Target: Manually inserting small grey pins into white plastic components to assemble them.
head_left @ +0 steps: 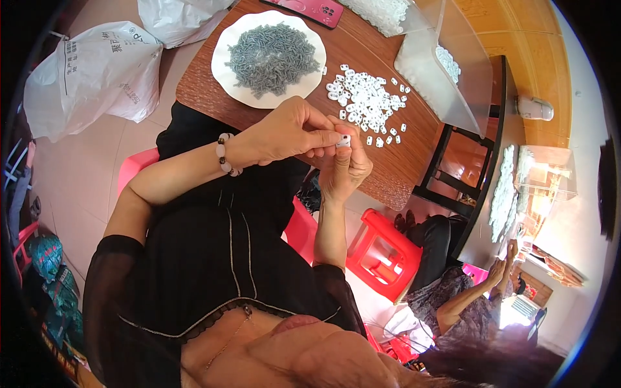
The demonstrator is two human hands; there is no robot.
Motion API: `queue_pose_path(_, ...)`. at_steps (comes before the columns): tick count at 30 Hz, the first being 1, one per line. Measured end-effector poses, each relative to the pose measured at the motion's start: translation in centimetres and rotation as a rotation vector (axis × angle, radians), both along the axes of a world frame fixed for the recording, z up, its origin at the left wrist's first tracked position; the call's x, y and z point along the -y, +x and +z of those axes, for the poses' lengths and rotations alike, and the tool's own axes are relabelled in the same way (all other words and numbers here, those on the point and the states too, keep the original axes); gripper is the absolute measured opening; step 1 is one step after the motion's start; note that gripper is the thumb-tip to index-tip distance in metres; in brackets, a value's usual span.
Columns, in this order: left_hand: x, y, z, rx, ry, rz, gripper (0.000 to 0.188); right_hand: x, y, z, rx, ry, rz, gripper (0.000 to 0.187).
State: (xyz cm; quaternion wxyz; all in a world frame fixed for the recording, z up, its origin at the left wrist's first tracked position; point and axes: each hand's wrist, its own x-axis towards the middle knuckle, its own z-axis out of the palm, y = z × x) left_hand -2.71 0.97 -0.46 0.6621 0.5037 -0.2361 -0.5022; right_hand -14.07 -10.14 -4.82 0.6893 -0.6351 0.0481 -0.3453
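Observation:
My left hand, with a beaded bracelet on its wrist, pinches at a small white plastic piece with a dark hole. What else its fingertips may hold is hidden. The same piece sits between the thumb and fingers of my right hand. Both hands meet above the table's near edge. Just beyond them lies a loose pile of similar white plastic pieces. To their left a white plate with a wavy rim bears a heap of thin grey screw-like pieces.
The wooden table also carries a phone and a clear-sided bin. White sacks stand at the left. Beside a red stool, another person's hands are at a dark table with white pieces.

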Motion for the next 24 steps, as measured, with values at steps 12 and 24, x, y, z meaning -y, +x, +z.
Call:
queue_pose_path(12,0.5,0.3,-0.3,-0.158,0.008,0.013,0.018,0.2,0.1,-0.1,-0.057,0.146,0.008,0.038)
queue_pose_path(24,0.4,0.4,0.9,0.012,0.09,0.017,0.02,0.5,0.0,0.7,-0.098,0.168,0.172,0.049)
